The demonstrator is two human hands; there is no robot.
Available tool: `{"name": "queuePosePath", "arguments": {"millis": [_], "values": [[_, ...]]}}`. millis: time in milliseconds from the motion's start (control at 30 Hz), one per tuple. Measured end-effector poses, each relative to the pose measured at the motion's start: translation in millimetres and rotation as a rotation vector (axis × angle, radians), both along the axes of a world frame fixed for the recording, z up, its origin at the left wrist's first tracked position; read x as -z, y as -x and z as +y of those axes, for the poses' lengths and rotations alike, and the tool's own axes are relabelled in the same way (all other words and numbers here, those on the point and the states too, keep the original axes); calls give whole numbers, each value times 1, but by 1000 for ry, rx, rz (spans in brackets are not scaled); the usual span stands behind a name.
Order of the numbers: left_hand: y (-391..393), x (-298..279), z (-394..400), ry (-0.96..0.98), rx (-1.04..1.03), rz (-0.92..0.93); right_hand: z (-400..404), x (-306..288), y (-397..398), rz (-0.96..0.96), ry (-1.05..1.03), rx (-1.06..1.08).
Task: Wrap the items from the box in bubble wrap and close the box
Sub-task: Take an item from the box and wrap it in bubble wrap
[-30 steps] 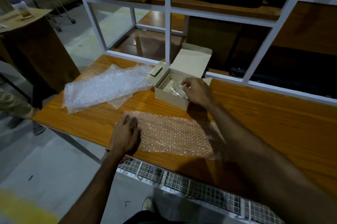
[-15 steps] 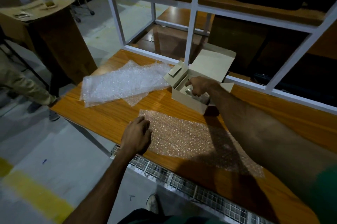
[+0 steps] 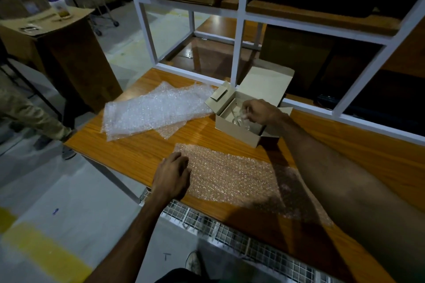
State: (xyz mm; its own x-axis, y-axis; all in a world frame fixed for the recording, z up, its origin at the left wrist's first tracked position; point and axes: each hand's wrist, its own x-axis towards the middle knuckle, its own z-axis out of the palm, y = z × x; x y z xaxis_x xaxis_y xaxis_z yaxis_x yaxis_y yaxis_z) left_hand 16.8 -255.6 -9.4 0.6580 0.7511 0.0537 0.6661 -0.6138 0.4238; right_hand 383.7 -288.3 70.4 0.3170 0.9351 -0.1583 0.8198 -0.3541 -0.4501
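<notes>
An orange-brown wood-grain table [image 3: 142, 151] carries three things directly — a clear bubble-wrap sheet [image 3: 234, 174] near its front edge, a pile of whitish bubble-wrap sheets [image 3: 151, 110] at the left, an open beige cardboard box [image 3: 239, 130] behind.

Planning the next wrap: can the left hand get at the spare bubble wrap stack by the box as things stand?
Probably yes. The left hand rests on the near bubble wrap sheet, holding nothing, and only bare table lies between it and the spare stack. The right hand is off in the box.

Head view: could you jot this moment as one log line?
left hand rests on bubble wrap sheet | right hand grips clear item in open box
</notes>
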Motion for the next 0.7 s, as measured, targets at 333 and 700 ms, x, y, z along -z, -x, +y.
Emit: {"name": "queuePosePath", "arguments": {"millis": [333, 700], "values": [[15, 21, -7, 0, -98, -68, -73, -36, 47, 671, -455, 277], [39, 19, -30, -32, -454, -7, -82, -7, 129, 936, -229, 124]]}}
